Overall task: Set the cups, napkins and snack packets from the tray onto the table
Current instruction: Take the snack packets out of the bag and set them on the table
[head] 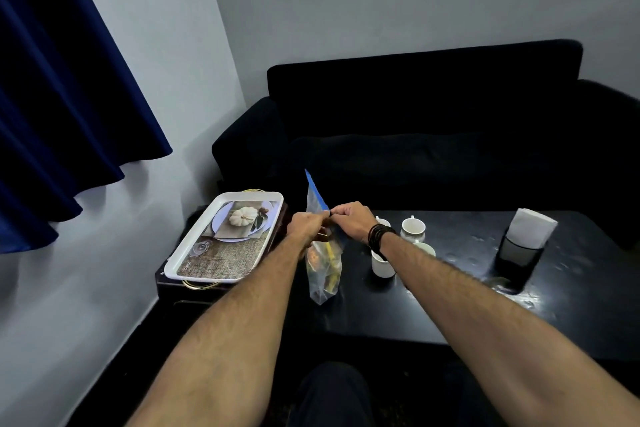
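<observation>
A clear zip bag (323,270) with a blue seal strip and snack packets inside hangs upright at the black table's (450,305) left end. My left hand (306,227) and my right hand (349,220) both pinch the bag's top edge, fingertips almost touching. Several white cups stand on the table behind my right wrist, one (413,229) fully visible and another (382,265) under the forearm. White napkins (531,227) stick up from a dark holder (517,262) at the right. The white tray (225,236) with a printed picture lies bare on a low stand to the left.
A black sofa (433,135) runs behind the table. A blue curtain (62,97) hangs along the left wall. My knee (332,392) shows at the bottom, in front of the table's near edge.
</observation>
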The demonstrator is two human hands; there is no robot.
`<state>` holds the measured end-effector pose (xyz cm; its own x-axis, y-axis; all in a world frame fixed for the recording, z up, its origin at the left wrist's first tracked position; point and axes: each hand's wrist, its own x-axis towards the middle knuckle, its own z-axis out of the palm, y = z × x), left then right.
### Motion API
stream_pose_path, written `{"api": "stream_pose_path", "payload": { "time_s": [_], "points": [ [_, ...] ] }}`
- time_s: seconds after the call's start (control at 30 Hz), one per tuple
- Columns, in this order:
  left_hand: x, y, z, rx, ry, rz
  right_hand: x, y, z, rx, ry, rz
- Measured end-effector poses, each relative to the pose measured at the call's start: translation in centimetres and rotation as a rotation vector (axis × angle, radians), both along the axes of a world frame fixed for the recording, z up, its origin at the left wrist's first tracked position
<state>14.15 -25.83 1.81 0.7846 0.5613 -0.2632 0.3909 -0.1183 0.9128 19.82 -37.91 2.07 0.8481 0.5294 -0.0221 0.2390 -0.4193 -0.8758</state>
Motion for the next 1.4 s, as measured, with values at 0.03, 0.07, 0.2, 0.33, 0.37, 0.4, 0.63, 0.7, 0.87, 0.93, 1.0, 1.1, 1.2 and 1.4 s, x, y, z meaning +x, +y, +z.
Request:
{"api": "stream_pose_path", "payload": {
  "time_s": [0.03,0.07,0.2,0.33,0.37,0.4,0.63,0.7,0.87,0.93,1.0,1.1,1.2,1.4],
  "points": [
    [0.1,0.0,0.1,-0.002,-0.019,0.019,0.0,0.1,0.0,-0.008,-0.004,-0.005],
    [0.3,0.0,0.1,-0.004,-0.031,0.036,0.0,0.2,0.1,-0.012,-0.003,-0.008],
    [0.4,0.1,0.2,0.046,-0.004,0.040,0.1,0.5,-0.2,-0.034,-0.007,0.000],
    [-0.1,0.1,0.2,0.108,-0.003,0.015,0.3,0.6,-0.6,-0.021,0.039,-0.047],
    [-0.3,0.0,0.2,0.124,-0.006,0.004,0.4,0.6,-0.6,-0.013,0.061,-0.051],
    [-0.4,0.0,0.1,0.139,-0.006,-0.007,0.5,0.7,-0.7,-0.004,0.085,-0.047],
    [-0.7,-0.1,0.0,0.219,0.028,-0.016,0.4,0.4,-1.4,-0.007,0.151,-0.098],
    [-0.7,-0.3,0.0,0.248,0.064,-0.046,0.4,0.4,-1.5,-0.018,0.160,-0.122],
    [-1.0,-1.0,0.3,0.392,0.139,-0.102,0.0,0.2,-1.4,-0.042,0.251,-0.105],
    [-1.1,-1.0,0.1,0.420,0.152,-0.134,-0.2,0.1,-1.1,-0.072,0.243,-0.083],
    [-1.1,-1.1,-0.2,0.459,0.158,-0.138,-0.3,0.0,-0.9,-0.125,0.136,-0.079],
    [-1.3,-1.1,-0.8,0.555,0.159,-0.131,-0.8,0.1,-0.9,-0.183,-0.029,-0.104],
    [-1.4,-1.1,-1.4,0.583,0.169,-0.109,-1.3,0.7,-1.2,-0.237,-0.107,-0.137],
    [-1.7,-1.3,-1.9,0.628,0.186,-0.052,-2.2,1.1,-1.2,-0.315,-0.236,-0.171]
  ]
}}
